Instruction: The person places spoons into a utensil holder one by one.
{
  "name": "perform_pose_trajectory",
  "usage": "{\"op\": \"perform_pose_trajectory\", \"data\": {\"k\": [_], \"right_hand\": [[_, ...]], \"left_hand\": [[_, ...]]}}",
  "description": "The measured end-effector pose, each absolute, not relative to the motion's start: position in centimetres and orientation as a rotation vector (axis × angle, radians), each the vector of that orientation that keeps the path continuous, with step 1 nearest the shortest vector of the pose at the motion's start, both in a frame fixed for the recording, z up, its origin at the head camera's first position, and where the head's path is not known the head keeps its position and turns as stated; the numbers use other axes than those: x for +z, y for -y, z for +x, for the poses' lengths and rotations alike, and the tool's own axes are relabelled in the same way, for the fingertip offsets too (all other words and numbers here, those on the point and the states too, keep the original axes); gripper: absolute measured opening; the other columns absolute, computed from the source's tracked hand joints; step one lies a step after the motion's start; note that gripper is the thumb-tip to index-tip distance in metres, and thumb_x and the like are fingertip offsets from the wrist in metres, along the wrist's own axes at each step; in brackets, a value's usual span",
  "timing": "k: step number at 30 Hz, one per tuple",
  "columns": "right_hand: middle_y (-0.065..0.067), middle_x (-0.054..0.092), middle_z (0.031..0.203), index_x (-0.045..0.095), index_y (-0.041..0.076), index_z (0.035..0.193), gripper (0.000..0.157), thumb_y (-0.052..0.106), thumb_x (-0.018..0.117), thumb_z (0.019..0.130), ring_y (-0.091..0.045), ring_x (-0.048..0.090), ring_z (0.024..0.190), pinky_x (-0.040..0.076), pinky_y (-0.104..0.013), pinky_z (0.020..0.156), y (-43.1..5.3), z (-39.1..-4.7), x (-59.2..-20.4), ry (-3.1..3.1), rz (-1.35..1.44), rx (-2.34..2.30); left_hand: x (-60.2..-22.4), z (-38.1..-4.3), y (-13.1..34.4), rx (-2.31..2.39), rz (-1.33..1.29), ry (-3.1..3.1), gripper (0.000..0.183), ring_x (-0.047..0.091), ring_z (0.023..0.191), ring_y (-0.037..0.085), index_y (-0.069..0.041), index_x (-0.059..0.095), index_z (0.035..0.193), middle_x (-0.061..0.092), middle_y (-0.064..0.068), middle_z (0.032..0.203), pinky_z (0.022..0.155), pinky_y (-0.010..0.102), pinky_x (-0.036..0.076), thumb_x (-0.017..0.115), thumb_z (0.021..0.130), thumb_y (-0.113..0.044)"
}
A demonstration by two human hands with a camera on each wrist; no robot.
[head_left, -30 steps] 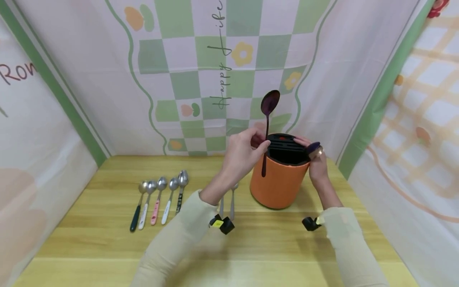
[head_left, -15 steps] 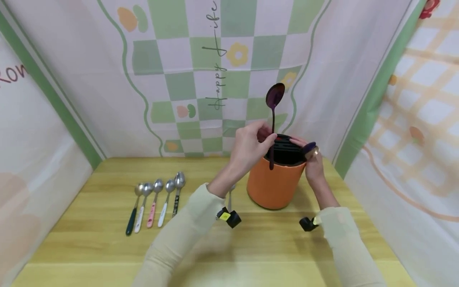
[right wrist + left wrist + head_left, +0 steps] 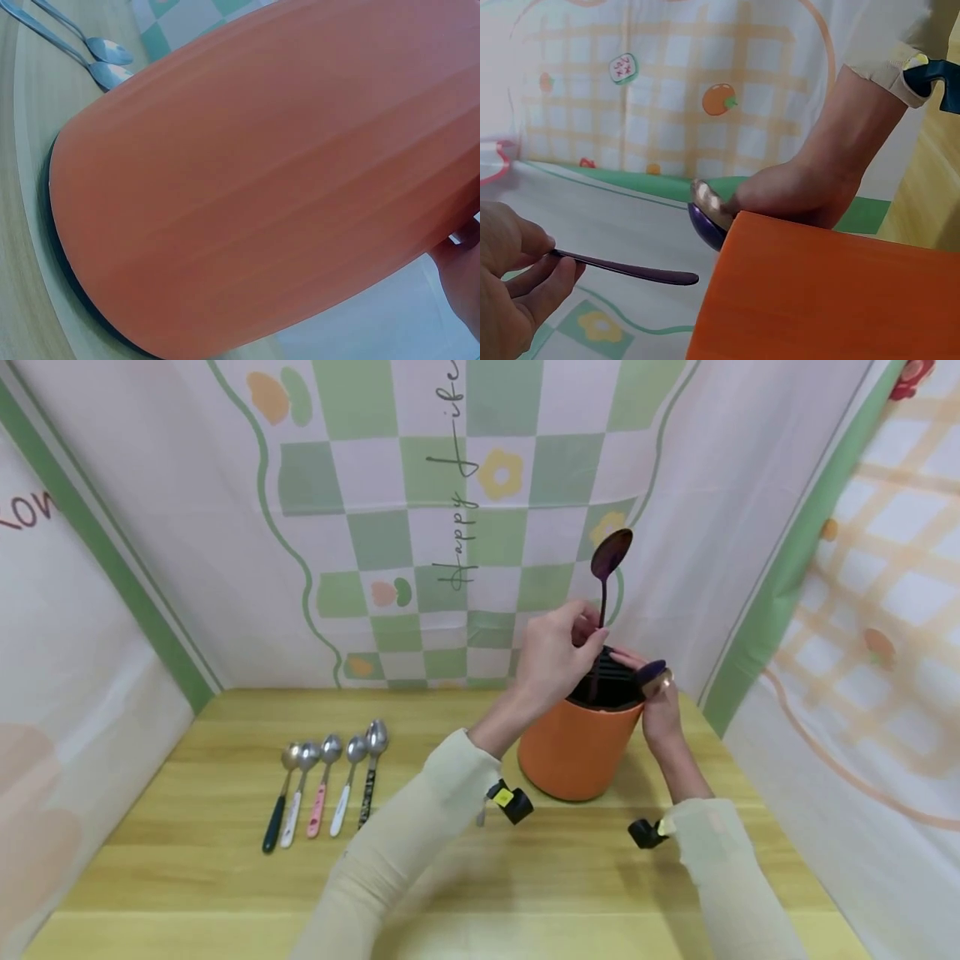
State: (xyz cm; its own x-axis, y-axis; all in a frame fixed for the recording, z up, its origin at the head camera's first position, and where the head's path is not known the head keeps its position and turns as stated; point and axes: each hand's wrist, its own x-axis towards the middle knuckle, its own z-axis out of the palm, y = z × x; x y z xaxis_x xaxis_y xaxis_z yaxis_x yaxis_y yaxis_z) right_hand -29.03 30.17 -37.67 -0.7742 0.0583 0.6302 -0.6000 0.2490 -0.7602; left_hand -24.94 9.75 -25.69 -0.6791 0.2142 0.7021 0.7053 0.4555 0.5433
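Observation:
My left hand [image 3: 557, 653] pinches a dark purple spoon [image 3: 611, 555] by its thin handle, bowl up. In the head view the handle's lower end overlaps the black-lined mouth of an orange utensil holder [image 3: 579, 756]. The left wrist view shows that handle end [image 3: 671, 277] beside the rim, apart from the holder. My right hand [image 3: 663, 718] grips the holder at its right side, fingers along the far rim; its thumb is hidden. Next to those fingers, a purple spoon bowl [image 3: 649, 672] and a gold spoon bowl [image 3: 658, 683] stick up at the rim.
Several silver spoons [image 3: 331, 747] with coloured handles lie in a row on the wooden table [image 3: 187, 877], left of the holder. Two plain silver spoons [image 3: 109, 51] lie closer to it, mostly covered by my left sleeve in the head view. Patterned cloth [image 3: 375, 527] hangs behind.
My left hand has moved right with the purple spoon, from in front of the holder's left side to its mouth. The right hand stays at the rim.

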Motion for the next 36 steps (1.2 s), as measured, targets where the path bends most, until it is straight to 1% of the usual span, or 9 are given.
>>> {"op": "perform_pose_trajectory", "data": {"k": [10, 14, 16, 18, 21, 23, 26, 30, 36], "right_hand": [[0.011, 0.065, 0.129, 0.062, -0.012, 0.123, 0.073, 0.045, 0.020, 0.108, -0.001, 0.052, 0.128, 0.036, -0.014, 0.110, -30.5, -28.7, -37.6, 1.944, 0.547, 1.605], [0.016, 0.065, 0.127, 0.064, -0.010, 0.123, 0.076, 0.052, 0.023, 0.106, 0.000, 0.052, 0.128, 0.035, -0.014, 0.111, -30.8, -28.8, -37.9, 1.912, 0.585, 1.610], [0.018, 0.065, 0.126, 0.067, -0.004, 0.123, 0.075, 0.056, 0.025, 0.104, 0.000, 0.052, 0.127, 0.034, -0.014, 0.111, -30.9, -28.7, -38.0, 1.898, 0.588, 1.618], [0.021, 0.064, 0.125, 0.071, 0.009, 0.122, 0.068, 0.058, 0.027, 0.103, 0.002, 0.052, 0.126, 0.034, -0.015, 0.111, -31.0, -28.6, -38.1, 1.901, 0.569, 1.638], [0.024, 0.063, 0.123, 0.072, 0.028, 0.116, 0.054, 0.058, 0.029, 0.102, 0.005, 0.050, 0.123, 0.033, -0.015, 0.111, -31.0, -28.4, -38.0, 1.906, 0.522, 1.665], [0.025, 0.063, 0.121, 0.072, 0.034, 0.112, 0.048, 0.057, 0.031, 0.102, 0.006, 0.051, 0.122, 0.033, -0.015, 0.110, -30.9, -28.4, -37.8, 1.894, 0.497, 1.686], [0.026, 0.064, 0.117, 0.072, 0.035, 0.107, 0.041, 0.052, 0.035, 0.102, 0.007, 0.053, 0.118, 0.035, -0.013, 0.107, -30.7, -28.3, -37.5, 1.875, 0.469, 1.688], [0.028, 0.065, 0.112, 0.072, 0.036, 0.102, 0.034, 0.034, 0.039, 0.106, 0.008, 0.055, 0.113, 0.037, -0.010, 0.104, -30.4, -28.4, -37.4, 1.873, 0.436, 1.664], [0.026, 0.068, 0.107, 0.074, 0.031, 0.102, 0.041, 0.010, 0.039, 0.105, 0.005, 0.059, 0.109, 0.040, -0.011, 0.101, -30.1, -28.5, -37.4, 1.864, 0.446, 1.682]], "left_hand": [[-26.6, -25.7, -11.6, -1.106, -0.766, 2.182, 0.010, 0.071, 0.074, 0.008, -0.008, 0.067, 0.090, 0.078, 0.003, 0.088, 0.065, 0.009, 0.050, 0.072, 0.091, -0.016], [-27.2, -25.9, -12.1, -1.069, -0.778, 2.207, 0.010, 0.072, 0.076, 0.009, -0.009, 0.067, 0.089, 0.078, 0.002, 0.089, 0.067, 0.012, 0.052, 0.073, 0.091, -0.017], [-27.5, -26.0, -12.3, -1.033, -0.777, 2.225, 0.010, 0.072, 0.077, 0.009, -0.009, 0.067, 0.089, 0.078, 0.001, 0.089, 0.069, 0.012, 0.053, 0.073, 0.091, -0.017], [-27.8, -26.0, -12.5, -0.987, -0.771, 2.244, 0.011, 0.072, 0.077, 0.008, -0.010, 0.067, 0.089, 0.078, 0.000, 0.088, 0.069, 0.012, 0.053, 0.072, 0.092, -0.019], [-28.0, -26.0, -12.9, -0.938, -0.760, 2.270, 0.012, 0.071, 0.074, 0.008, -0.012, 0.065, 0.088, 0.077, -0.002, 0.086, 0.065, 0.012, 0.052, 0.072, 0.092, -0.021], [-28.0, -25.9, -13.1, -0.924, -0.764, 2.291, 0.012, 0.069, 0.071, 0.007, -0.014, 0.064, 0.088, 0.076, -0.003, 0.085, 0.060, 0.012, 0.050, 0.071, 0.093, -0.022], [-28.1, -25.9, -13.4, -0.911, -0.776, 2.332, 0.011, 0.067, 0.069, 0.007, -0.015, 0.063, 0.088, 0.073, -0.004, 0.084, 0.058, 0.012, 0.048, 0.070, 0.094, -0.022], [-28.3, -25.9, -13.7, -0.861, -0.786, 2.406, 0.012, 0.066, 0.070, 0.007, -0.015, 0.063, 0.088, 0.070, -0.006, 0.081, 0.059, 0.014, 0.048, 0.068, 0.096, -0.023], [-29.0, -26.0, -14.3, -0.829, -0.779, 2.497, 0.018, 0.066, 0.070, 0.008, -0.016, 0.062, 0.082, 0.068, -0.005, 0.078, 0.059, 0.015, 0.049, 0.065, 0.097, -0.025]]}}
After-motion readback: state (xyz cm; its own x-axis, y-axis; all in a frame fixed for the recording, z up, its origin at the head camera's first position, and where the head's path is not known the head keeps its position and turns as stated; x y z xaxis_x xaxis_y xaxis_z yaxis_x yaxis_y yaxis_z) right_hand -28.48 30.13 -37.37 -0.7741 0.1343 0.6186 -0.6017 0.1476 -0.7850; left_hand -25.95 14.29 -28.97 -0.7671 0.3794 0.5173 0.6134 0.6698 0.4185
